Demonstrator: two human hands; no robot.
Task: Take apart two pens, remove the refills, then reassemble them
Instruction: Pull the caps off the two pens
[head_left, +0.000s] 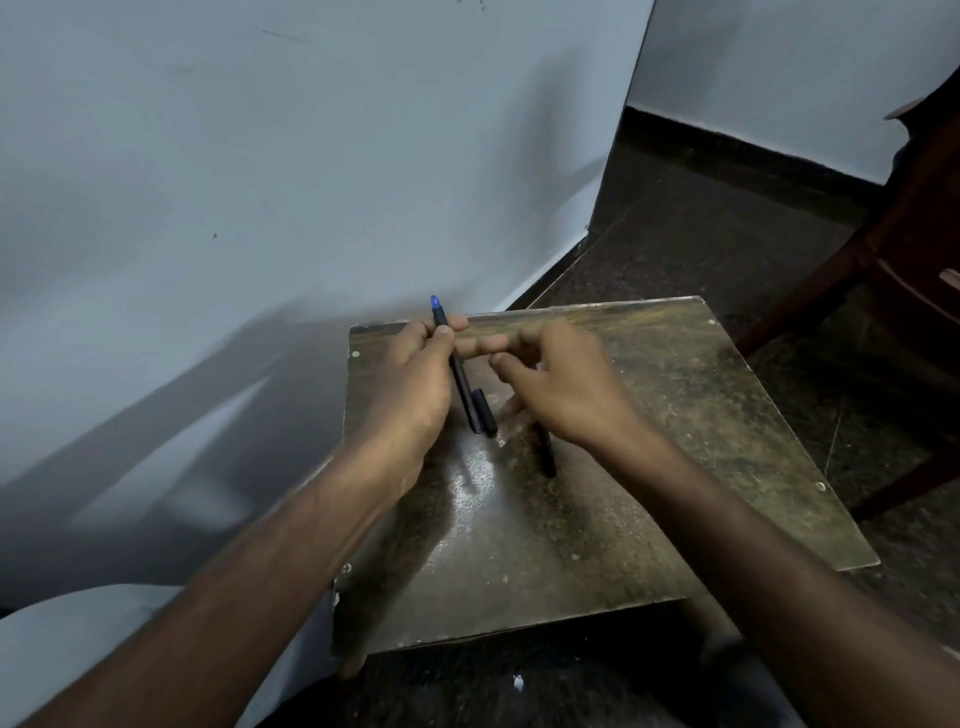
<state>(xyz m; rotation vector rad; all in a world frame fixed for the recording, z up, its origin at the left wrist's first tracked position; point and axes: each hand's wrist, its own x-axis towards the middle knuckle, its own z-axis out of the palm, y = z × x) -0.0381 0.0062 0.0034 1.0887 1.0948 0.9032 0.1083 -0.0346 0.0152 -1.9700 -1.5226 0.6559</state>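
Note:
My left hand (410, 384) pinches a thin dark pen (460, 374) near its blue-tipped upper end, which points up and away from me. The pen's lower end reaches down to the table, beside a short dark pen piece (484, 413) lying there. My right hand (561, 384) hovers just right of the pen, blurred, fingers half curled and apart; I see nothing in them. A second dark pen (545, 449) lies on the table, partly hidden under my right hand.
The work surface is a small worn brown table (675, 415) against a pale wall (260, 182). Dark floor surrounds it. A wooden chair (909, 249) stands at the right. Pale cloth (78, 649) shows at the lower left.

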